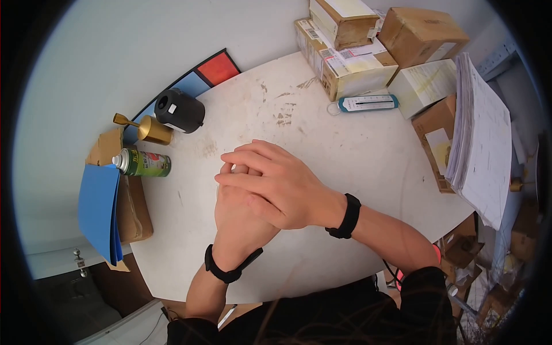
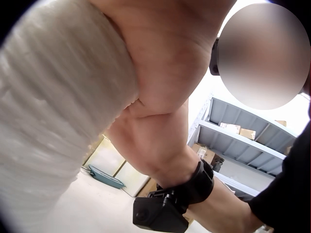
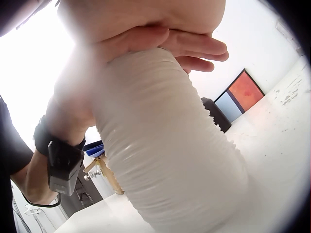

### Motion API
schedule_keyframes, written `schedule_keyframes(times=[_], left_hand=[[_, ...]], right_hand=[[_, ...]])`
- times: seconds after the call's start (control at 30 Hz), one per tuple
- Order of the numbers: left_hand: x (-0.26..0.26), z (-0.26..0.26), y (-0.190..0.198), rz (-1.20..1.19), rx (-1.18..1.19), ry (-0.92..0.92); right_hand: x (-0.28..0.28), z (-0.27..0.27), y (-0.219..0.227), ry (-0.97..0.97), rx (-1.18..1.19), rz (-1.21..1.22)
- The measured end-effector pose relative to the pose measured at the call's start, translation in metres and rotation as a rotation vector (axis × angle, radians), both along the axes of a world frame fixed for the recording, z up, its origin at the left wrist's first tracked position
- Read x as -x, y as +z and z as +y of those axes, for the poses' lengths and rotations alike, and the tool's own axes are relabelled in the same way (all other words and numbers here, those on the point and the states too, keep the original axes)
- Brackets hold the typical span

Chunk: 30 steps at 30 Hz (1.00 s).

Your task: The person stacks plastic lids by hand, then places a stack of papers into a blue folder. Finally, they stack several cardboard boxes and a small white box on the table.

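A tall white roll with a wrinkled, ridged side and ragged edges (image 3: pixel 165 141) stands on the white table, under both hands. The head view hides nearly all of it, but the left wrist view shows the same white roll (image 2: pixel 58 111) close up. My left hand (image 1: pixel 241 215) lies over the top of the roll. Across the back of it rests my right hand (image 1: pixel 282 184), its fingers extended and slightly spread over the left fingers. Seen from the right wrist, straight fingers (image 3: pixel 199 43) reach past the roll's top edge.
At the left stand a green spray can (image 1: pixel 149 163), a gold-coloured object (image 1: pixel 154 131), a black cylinder (image 1: pixel 183 112) and a blue folder (image 1: pixel 99 210). Cardboard boxes (image 1: pixel 362 72), a teal spring scale (image 1: pixel 368 103) and a paper stack (image 1: pixel 480 138) line the back and right of the table (image 1: pixel 241 126).
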<state>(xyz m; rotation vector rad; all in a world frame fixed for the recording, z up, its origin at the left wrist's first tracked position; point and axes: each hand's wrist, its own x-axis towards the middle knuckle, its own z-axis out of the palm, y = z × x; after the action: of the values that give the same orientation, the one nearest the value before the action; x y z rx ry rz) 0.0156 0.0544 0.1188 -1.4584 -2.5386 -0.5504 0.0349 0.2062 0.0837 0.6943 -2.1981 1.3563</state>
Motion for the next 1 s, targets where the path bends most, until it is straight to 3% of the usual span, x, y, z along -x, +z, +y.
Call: schedule_keyframes(times=[0.07, 0.37, 0.57, 0.67, 0.87, 0.97, 1.0], left_hand=[[-0.002, 0.005, 0.001, -0.077, -0.049, 0.003], [0.006, -0.005, -0.006, 0.013, -0.065, -0.022], [0.006, 0.005, -0.012, 0.045, -0.044, -0.02], [0.001, 0.008, -0.016, -0.147, -0.104, 0.046], [-0.004, -0.002, -0.016, 0.123, -0.073, 0.022], [-0.003, -0.01, -0.02, 0.093, -0.03, 0.038], [-0.005, -0.004, -0.014, -0.019, -0.013, 0.105]], right_hand=[[-0.001, 0.003, -0.001, -0.004, 0.017, 0.015], [0.004, -0.024, 0.008, -0.057, -0.092, 0.098], [0.0, 0.005, -0.005, 0.024, -0.029, -0.014], [-0.004, 0.011, -0.01, 0.025, 0.0, -0.023], [-0.005, -0.003, -0.002, -0.033, -0.034, 0.068], [-0.005, -0.008, -0.002, -0.002, -0.074, 0.011], [-0.005, -0.008, -0.002, 0.001, -0.07, 0.005]])
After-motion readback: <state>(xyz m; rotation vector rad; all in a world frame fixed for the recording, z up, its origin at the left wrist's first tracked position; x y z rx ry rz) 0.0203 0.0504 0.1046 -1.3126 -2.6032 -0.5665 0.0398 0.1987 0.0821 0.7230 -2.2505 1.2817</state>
